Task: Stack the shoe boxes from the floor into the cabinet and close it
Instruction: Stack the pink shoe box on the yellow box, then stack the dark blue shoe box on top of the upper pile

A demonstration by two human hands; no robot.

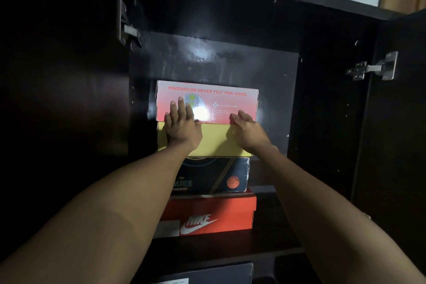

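Observation:
Inside the dark cabinet (230, 57) stands a stack of shoe boxes. From the bottom: an orange Nike box (219, 214), a dark navy box (219, 175), a yellow box (214, 140) and on top a pink-red box (214, 99) with the words "INNOVATION NEVER FELT THIS GOOD". My left hand (182, 124) lies flat with straight fingers against the front of the pink-red box, over its left part. My right hand (247, 129) presses with straight fingers on its lower right corner. Both palms also cover the yellow box's front.
Both cabinet doors stand open: the left door (57, 76) with a hinge (125, 23), the right door (401, 122) with a hinge (378, 67). Another dark box (207, 275) sits on the shelf below. To the right of the stack the shelf (272, 214) shows bare.

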